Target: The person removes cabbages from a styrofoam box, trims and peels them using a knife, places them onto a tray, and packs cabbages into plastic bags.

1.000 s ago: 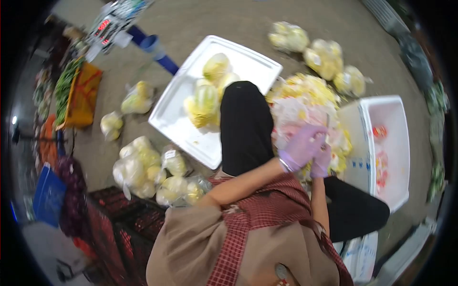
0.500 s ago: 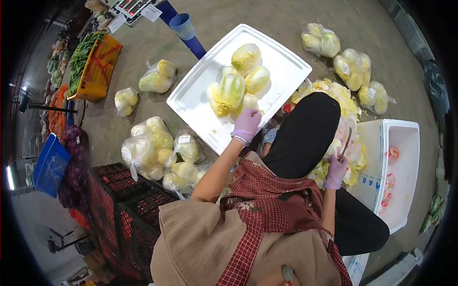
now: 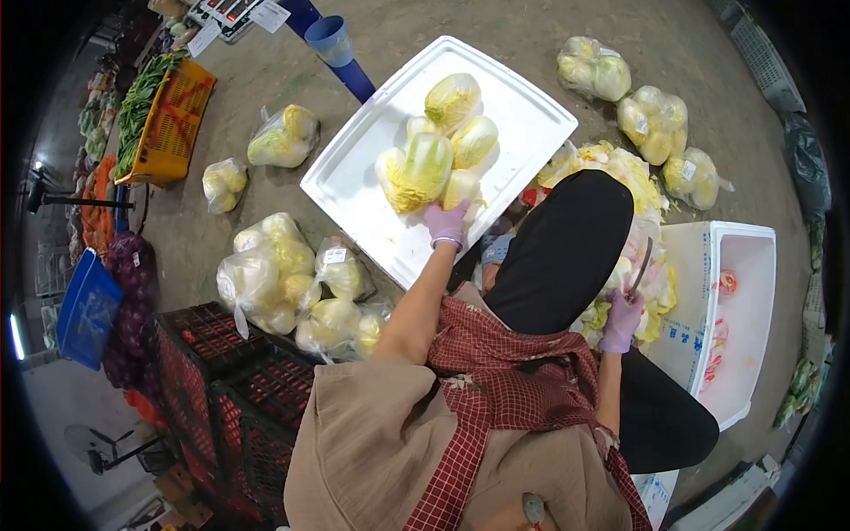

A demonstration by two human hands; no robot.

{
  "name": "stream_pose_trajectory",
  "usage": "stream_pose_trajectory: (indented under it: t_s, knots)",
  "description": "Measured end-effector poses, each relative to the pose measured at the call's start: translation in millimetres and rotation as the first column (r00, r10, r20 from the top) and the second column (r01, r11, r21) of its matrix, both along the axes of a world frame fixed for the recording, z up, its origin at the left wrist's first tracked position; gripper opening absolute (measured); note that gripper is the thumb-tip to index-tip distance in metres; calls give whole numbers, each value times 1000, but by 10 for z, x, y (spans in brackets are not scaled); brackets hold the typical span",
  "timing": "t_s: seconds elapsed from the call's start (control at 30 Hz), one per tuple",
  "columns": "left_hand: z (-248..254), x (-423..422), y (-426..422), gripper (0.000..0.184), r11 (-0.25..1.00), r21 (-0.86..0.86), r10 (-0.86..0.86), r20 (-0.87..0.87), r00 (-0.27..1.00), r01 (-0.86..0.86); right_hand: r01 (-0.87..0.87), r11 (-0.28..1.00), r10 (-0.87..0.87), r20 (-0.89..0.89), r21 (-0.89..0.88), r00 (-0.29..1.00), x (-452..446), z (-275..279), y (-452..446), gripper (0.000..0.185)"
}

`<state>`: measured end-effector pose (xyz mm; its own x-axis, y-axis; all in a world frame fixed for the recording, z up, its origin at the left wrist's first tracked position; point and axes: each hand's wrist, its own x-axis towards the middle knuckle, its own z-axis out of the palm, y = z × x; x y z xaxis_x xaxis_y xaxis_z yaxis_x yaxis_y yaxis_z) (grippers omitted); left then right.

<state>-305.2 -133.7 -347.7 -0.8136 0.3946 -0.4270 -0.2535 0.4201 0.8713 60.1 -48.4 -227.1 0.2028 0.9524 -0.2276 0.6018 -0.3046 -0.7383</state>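
My left hand [image 3: 447, 223] is over the near side of a white foam lid [image 3: 354, 181], thumb and fingers apart at the lower end of a small napa cabbage [image 3: 460, 188]. Whether the fingertips press on it is hard to tell. Several more napa cabbages [image 3: 428, 166] lie heaped on the lid, pale with yellow leaf tips. In my right hand [image 3: 622, 323], closed beside my right knee, is the handle of a knife [image 3: 645, 262], its blade pointing up and away from me. Both hands wear thin purple gloves.
Trimmed cabbage leaves [image 3: 651, 288] are piled beyond my right hand, next to a white foam box [image 3: 748, 327]. Bagged cabbages [image 3: 274, 270] lie on the floor at left, others [image 3: 653, 124] at far right. Black-and-red crates [image 3: 212, 354] stand at left, a yellow basket [image 3: 173, 124] further off.
My left hand has moved left and its fingers have opened out at the small cabbage's lower end. My right hand still holds the knife in the same place. The whole view has shifted slightly.
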Motion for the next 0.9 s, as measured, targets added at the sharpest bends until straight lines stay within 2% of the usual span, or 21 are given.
stream_pose_trajectory:
  t_s: [0.07, 0.1, 0.2, 0.4, 0.5, 0.6, 0.67, 0.73, 0.8, 0.9]
  knots:
    - [77, 130, 56, 81, 978, -205, -1, -166, 986, -33, 10, 1000, -9, -52, 9, 999, -35, 30, -17, 34]
    - [52, 154, 70, 85, 986, -152, 37, -171, 985, -64, 16, 1000, -15, -76, 14, 997, -22, 42, -13, 34]
    - [23, 161, 55, 86, 988, -139, 48, -142, 989, -68, 7, 999, -3, -86, 44, 996, 11, -13, -8, 36]
    - [1, 125, 33, 86, 983, -183, 9, -137, 990, -34, -6, 999, 4, 43, 42, 999, 5, 27, -6, 42]
    - [15, 130, 33, 87, 983, -181, 12, -126, 992, -35, -7, 994, 2, 49, 110, 999, 37, -57, -14, 39]
    - [-23, 141, 19, 88, 989, -137, 26, -145, 989, -46, -32, 992, 33, -7, 121, 999, 98, -167, 9, 35]
    - [-244, 101, 38, 91, 995, -73, 63, -124, 990, -72, -35, 988, 42, -49, 152, 998, 148, -279, 23, 33]
    - [-149, 95, 102, 93, 983, -138, 110, -93, 990, -122, -36, 986, 47, -64, 161, 997, 159, -306, 24, 32]
    - [400, 145, 220, 96, 926, -329, 174, -62, 983, -184, -39, 988, 47, -51, 149, 998, 148, -277, 17, 31]
    - [449, 56, 378, 98, 870, -470, 182, 23, 983, -150, -58, 988, 59, -1, 142, 998, 128, -228, 11, 33]
